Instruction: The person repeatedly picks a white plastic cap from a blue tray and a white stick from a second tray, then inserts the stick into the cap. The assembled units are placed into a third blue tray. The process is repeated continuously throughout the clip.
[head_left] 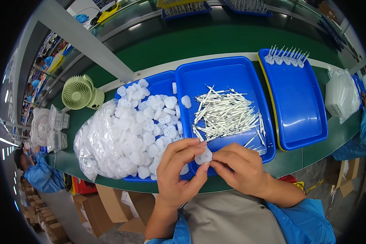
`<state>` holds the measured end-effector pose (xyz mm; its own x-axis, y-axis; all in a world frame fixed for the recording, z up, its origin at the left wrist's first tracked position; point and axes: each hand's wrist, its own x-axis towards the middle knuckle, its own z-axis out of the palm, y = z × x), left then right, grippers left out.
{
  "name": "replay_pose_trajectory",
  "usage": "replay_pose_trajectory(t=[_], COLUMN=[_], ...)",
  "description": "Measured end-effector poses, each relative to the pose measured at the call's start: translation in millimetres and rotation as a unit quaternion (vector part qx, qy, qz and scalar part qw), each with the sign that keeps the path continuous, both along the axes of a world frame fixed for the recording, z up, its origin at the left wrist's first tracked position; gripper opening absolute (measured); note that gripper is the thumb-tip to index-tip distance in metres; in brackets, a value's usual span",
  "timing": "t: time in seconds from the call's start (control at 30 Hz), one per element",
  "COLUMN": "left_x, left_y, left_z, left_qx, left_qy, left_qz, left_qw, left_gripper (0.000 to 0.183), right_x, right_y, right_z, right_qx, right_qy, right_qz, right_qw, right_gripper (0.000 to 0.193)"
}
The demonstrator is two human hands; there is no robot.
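Observation:
Just in front of the trays, my left hand (177, 171) grips a white round plastic disc (203, 156) between thumb and fingers. My right hand (240, 167) is closed in a pinch at the disc's right edge; whatever its fingertips hold is hidden. Beyond my hands lies a blue tray (215, 67) with a loose pile of thin white sticks (227, 112). To the left, many similar white discs (144, 130) heap over another blue tray (160, 79) and spill from a clear plastic bag (95, 142).
At right, a blue tray (299, 101) bears a row of sticks standing upright in white discs (286, 59). Past it sits a bagged white stack (342, 95). A green fan (78, 93) stands left, beside a slanting grey post (85, 40). Cardboard boxes (114, 207) lie below the table edge.

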<state>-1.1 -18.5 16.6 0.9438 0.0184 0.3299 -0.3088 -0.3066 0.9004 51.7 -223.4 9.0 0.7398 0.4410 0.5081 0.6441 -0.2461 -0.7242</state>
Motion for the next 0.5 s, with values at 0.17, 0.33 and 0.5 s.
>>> replay_pose_trajectory(t=[0.17,0.33,0.5], left_x=[4,-3,-6], left_y=[2,0,-18], left_z=[12,-4,5], left_qx=[0.065,0.017,-0.164], left_qy=[-0.034,-0.041,0.046], left_qz=[0.002,0.003,0.059], left_qw=[0.997,0.999,0.984], left_gripper=[0.029,0.025,0.025], right_x=[-2,-4,-4], right_y=[0,-1,0], right_z=[-3,-2,0], right_qx=[-0.004,-0.003,0.008], right_qy=[-0.008,-0.006,0.007], right_qz=[-0.006,-0.017,-0.013], right_qw=[1.000,1.000,1.000], right_gripper=[0.020,0.021,0.024])
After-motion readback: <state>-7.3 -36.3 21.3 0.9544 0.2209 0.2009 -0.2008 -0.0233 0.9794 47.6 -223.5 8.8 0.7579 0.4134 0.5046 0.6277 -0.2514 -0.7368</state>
